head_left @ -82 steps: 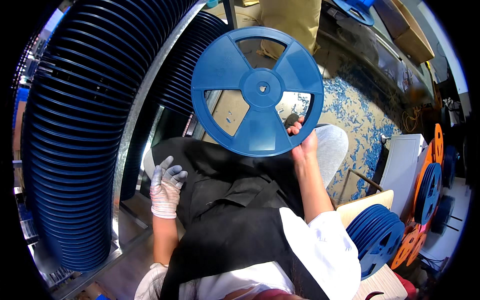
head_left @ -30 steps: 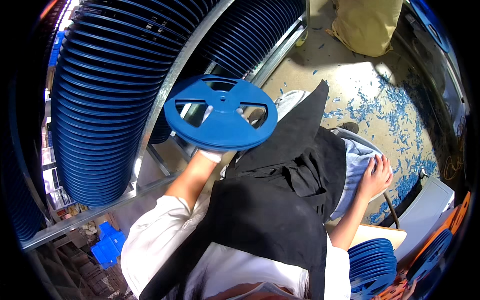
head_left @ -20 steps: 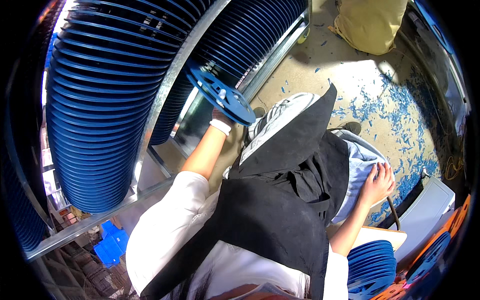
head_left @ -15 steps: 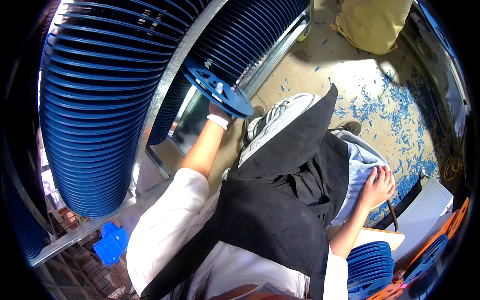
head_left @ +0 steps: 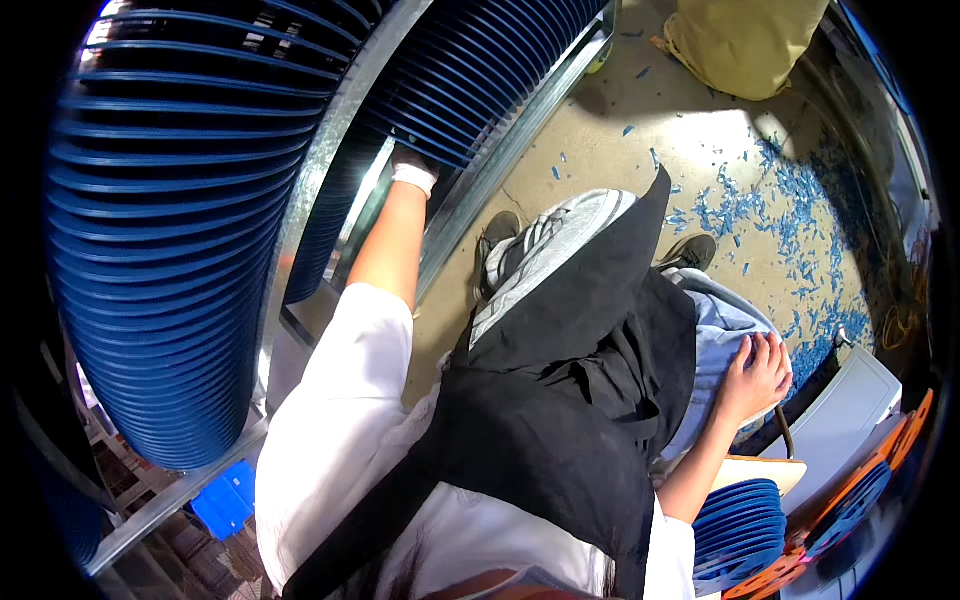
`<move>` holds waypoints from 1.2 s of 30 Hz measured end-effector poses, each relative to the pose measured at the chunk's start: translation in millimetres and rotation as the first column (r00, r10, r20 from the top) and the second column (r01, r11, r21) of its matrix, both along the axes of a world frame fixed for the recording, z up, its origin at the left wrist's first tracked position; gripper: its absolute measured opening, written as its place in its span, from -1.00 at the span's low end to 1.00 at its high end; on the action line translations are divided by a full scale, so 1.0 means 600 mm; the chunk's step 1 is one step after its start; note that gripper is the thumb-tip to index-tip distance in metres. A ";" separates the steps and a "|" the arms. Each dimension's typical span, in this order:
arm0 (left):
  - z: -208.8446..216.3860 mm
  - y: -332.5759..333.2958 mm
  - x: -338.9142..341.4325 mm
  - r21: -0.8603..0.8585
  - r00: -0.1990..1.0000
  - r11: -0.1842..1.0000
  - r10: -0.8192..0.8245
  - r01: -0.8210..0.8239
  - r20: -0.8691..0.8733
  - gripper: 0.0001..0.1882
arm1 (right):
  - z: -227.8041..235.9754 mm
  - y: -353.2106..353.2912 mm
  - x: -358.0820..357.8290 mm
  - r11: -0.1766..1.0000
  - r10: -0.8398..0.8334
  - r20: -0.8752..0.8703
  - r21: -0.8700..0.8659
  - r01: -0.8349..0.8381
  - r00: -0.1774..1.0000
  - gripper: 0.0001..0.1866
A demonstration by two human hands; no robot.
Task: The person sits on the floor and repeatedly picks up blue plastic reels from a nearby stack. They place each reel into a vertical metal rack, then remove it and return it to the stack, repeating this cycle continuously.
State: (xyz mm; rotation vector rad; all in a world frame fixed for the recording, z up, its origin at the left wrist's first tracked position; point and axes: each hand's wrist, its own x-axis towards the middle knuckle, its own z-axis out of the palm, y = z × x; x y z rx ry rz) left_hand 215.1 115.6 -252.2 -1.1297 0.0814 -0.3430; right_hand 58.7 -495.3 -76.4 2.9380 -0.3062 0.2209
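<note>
My left hand point(head_left: 413, 170), in a glove with a white cuff, reaches to the near end of a row of blue plastic reels point(head_left: 470, 75) in a metal rack. Its fingers disappear into shadow under the end reel, so their grip is hidden. The end reel stands in line with the others. On my right, my bare right hand point(head_left: 757, 380) lies on the light blue denim point(head_left: 700, 335) over my knee, fingers spread and holding nothing.
A larger row of blue reels point(head_left: 170, 260) fills the left side, beside a metal rail point(head_left: 325, 165). Blue scraps point(head_left: 745, 210) litter the floor near a yellowish sack point(head_left: 745, 45). More blue reels point(head_left: 740, 535) and a grey case point(head_left: 850, 400) sit at lower right; a blue bin point(head_left: 225, 500), lower left.
My left hand has moved up and slightly left, to the row's end. The tilted reel it held is now lined up with the row. My right hand stays on the knee.
</note>
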 end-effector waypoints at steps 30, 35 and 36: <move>0.265 -0.393 -0.128 -0.515 0.754 -0.607 -0.644 -0.605 -0.127 -0.43 | -0.285 0.324 -0.039 0.713 0.542 -0.799 0.601 0.362 0.260 -0.50; 0.277 -0.403 -0.193 -0.480 0.728 -0.613 -0.681 -0.628 -0.082 -0.53 | -0.242 0.331 -0.084 0.709 0.542 -0.829 0.539 0.455 0.138 -0.28; 0.275 -0.405 -0.212 -0.493 0.744 -0.623 -0.664 -0.607 -0.077 -0.54 | -0.233 0.326 -0.078 0.722 0.538 -0.834 0.530 0.446 0.121 -0.27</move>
